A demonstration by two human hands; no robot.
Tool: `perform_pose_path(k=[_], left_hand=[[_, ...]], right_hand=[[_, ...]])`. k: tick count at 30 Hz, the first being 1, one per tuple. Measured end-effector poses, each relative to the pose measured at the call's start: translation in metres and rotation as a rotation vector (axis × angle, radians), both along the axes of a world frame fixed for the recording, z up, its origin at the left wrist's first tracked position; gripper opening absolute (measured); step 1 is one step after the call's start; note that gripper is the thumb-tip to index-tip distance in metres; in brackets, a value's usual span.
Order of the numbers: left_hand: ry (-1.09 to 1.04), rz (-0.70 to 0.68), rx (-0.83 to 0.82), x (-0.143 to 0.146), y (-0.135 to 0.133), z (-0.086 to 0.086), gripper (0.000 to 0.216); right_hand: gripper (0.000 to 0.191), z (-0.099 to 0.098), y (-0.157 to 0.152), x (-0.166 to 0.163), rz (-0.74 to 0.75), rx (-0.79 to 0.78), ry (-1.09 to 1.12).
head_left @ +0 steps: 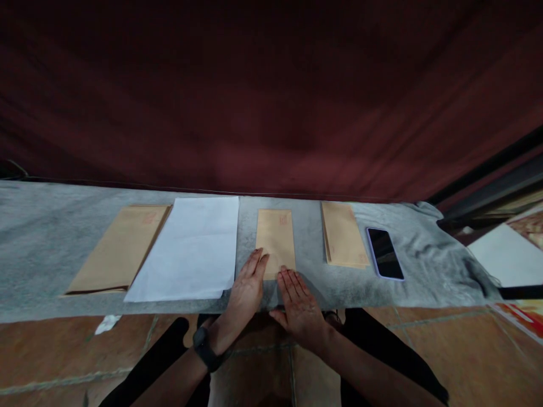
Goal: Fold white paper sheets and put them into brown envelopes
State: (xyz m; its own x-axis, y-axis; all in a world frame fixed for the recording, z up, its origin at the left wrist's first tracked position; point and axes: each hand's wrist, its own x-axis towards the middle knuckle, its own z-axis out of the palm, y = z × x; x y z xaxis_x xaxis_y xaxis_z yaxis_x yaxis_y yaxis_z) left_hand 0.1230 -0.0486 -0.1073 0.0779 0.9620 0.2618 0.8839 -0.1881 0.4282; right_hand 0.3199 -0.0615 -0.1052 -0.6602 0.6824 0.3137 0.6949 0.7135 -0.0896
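Note:
A brown paper envelope with red print near its top lies flat on the grey cloth in front of me. My left hand rests along its lower left edge, fingers stretched out and pointing up the envelope. Flat on its lower right corner are the extended fingers of my right hand, thumb spread to the side. Neither hand grips anything. To the left lies a stack of white paper sheets, and beyond it a pile of larger brown envelopes. A small stack of brown envelopes lies to the right.
A phone in a purple case lies right of the small stack. Grey cloth covers the narrow surface, with a dark red fabric rising behind it. A crumpled white scrap is on the tiled floor.

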Motion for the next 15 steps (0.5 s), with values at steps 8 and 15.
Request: perform_pose_path(k=[8, 15], left_hand=[[0.055, -0.047, 0.038, 0.011, -0.004, 0.017, 0.068], [0.222, -0.249, 0.026, 0.042, -0.031, 0.013, 0.068]], right_hand=[[0.073, 0.003, -0.003, 0.011, -0.071, 0.020, -0.002], [0.071, 0.001, -0.003, 0.013, -0.063, -0.004, -0.009]])
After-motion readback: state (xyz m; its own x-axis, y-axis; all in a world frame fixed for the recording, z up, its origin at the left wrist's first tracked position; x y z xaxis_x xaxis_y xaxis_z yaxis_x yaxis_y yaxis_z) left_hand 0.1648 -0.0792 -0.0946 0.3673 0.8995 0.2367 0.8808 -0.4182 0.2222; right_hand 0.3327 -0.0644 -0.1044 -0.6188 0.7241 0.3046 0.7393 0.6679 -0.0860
